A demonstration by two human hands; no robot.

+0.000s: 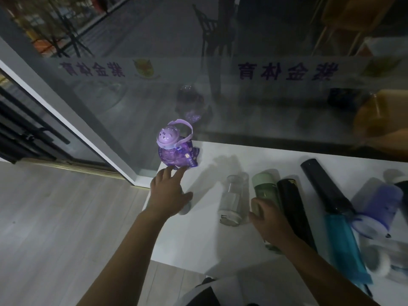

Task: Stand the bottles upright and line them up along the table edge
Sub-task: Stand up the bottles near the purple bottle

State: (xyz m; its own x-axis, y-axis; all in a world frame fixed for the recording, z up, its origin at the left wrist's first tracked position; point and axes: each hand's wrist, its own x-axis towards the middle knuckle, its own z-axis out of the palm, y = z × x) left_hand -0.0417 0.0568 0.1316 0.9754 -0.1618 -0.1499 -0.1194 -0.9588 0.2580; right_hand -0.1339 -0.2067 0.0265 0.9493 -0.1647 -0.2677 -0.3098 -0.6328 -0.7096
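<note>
A glass wall [242, 96] backs the white table [220, 239]. Lying bottles [309, 202] crowd its right. The purple bottle [174, 149] stands at the far-left corner. The left hand [167, 195] hovers spread, empty; the right hand [269, 219] grasps the green bottle [265, 188].

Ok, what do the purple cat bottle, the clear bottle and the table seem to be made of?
Purple cat bottle: likely translucent glossy plastic, since light glows through it. Clear bottle: see-through, glass or hard plastic; cannot tell which. Table: smooth matte white top, probably laminate; shadows show, no reflections.
</note>
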